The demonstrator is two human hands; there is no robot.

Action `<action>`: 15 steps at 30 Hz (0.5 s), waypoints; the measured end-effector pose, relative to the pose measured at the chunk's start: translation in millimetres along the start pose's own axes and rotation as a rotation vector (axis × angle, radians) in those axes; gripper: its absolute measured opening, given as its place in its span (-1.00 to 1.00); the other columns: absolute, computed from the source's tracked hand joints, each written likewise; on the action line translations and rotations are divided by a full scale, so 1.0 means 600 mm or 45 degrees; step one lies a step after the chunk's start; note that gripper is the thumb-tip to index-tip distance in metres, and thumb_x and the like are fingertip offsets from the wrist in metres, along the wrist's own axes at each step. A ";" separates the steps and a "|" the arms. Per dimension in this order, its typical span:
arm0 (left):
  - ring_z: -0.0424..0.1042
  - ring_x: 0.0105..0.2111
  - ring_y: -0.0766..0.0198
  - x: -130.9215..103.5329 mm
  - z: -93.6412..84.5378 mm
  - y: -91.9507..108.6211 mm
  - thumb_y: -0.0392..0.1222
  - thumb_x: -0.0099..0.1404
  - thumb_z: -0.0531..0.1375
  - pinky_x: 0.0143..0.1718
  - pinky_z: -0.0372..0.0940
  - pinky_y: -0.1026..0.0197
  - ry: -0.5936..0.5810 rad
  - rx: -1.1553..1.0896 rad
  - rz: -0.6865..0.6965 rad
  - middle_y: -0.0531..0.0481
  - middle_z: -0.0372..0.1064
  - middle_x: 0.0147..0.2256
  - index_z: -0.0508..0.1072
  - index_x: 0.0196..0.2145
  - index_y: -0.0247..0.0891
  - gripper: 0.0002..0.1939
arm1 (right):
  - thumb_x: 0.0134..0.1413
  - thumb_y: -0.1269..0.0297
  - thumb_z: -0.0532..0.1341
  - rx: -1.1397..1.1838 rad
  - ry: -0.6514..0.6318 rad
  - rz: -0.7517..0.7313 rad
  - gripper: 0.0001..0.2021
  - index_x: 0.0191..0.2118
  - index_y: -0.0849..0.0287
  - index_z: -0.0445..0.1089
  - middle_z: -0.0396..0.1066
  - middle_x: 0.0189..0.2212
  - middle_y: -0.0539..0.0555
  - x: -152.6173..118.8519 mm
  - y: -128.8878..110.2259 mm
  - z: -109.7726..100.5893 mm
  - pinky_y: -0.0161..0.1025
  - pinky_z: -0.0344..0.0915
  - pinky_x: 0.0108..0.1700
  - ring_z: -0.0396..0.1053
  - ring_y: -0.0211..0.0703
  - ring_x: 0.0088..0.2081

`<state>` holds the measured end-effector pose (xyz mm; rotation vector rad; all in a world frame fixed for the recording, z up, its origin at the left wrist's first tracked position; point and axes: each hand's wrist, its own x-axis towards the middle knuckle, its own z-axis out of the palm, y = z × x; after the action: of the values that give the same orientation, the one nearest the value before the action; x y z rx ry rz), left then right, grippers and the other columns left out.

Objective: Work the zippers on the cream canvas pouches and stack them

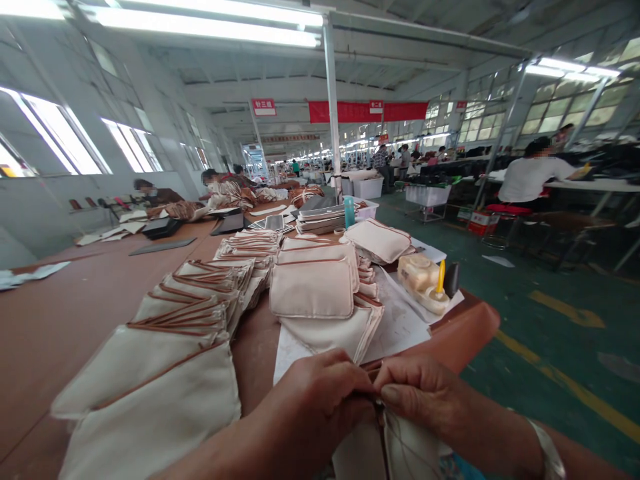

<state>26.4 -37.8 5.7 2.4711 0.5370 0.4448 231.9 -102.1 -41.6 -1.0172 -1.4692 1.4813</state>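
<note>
Near the bottom centre, my left hand (325, 393) is closed on the brown-edged top of a cream fabric piece (410, 448). My right hand (425, 393) pinches the same edge just beside it, thumb on top, fingertips of both hands almost touching. A thin dark thread hangs over the cloth below my fingers. Beyond my hands lies a stack of cream pouches (313, 290) with brown trim, on white paper (400, 307). To the left, a long fanned row of cream pieces (165, 387) covers part of the brown table (115, 287).
A plastic glue container (417, 272) with a yellow nozzle (441, 276) stands near the table's right edge, beside a dark cone (452, 280). Behind are a teal cylinder (349, 212) and stacked flat panels (320, 219). A person in white (533, 177) sits at the right.
</note>
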 end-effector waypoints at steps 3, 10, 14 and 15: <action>0.39 -0.37 0.40 0.008 -0.009 0.006 -0.37 0.27 0.24 -0.35 0.22 0.46 -0.113 -0.058 -0.041 0.05 0.40 -0.34 0.53 -0.28 -0.26 -0.91 | 0.22 -0.02 0.18 -0.036 -0.021 0.015 -0.61 -0.30 0.30 0.41 0.34 -0.35 0.08 -0.002 -0.005 -0.001 -0.27 0.20 -0.23 0.23 -0.19 -0.32; 0.37 -0.37 0.37 0.016 -0.021 0.002 -0.36 0.34 0.16 -0.37 0.20 0.42 -0.330 0.203 0.085 0.04 0.39 -0.33 0.45 -0.27 -0.27 -0.92 | 0.18 -0.09 0.19 -0.028 -0.030 0.103 -0.57 -0.31 0.29 0.38 0.19 -0.43 -0.01 -0.003 -0.006 -0.005 -0.35 0.09 -0.37 0.04 -0.30 -0.43; 0.36 -0.38 0.33 0.013 -0.020 0.003 -0.41 0.36 0.07 -0.38 0.23 0.39 -0.359 0.396 0.132 0.03 0.37 -0.35 0.38 -0.30 -0.26 -0.86 | 0.16 -0.09 0.21 0.007 -0.022 0.106 -0.57 -0.34 0.28 0.37 0.18 -0.44 -0.02 -0.001 -0.001 -0.003 -0.34 0.11 -0.35 0.05 -0.29 -0.43; 0.36 -0.39 0.32 0.012 -0.020 0.005 -0.43 0.32 0.08 -0.39 0.24 0.38 -0.377 0.442 0.116 0.03 0.36 -0.35 0.37 -0.32 -0.26 -0.86 | 0.15 -0.09 0.21 0.011 -0.018 0.102 -0.57 -0.35 0.28 0.37 0.18 -0.44 -0.01 0.000 0.000 -0.002 -0.34 0.10 -0.35 0.06 -0.29 -0.42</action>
<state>28.5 -31.2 18.0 2.8346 0.4061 0.0138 233.2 -101.6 -41.3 -1.0737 -1.4458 1.5531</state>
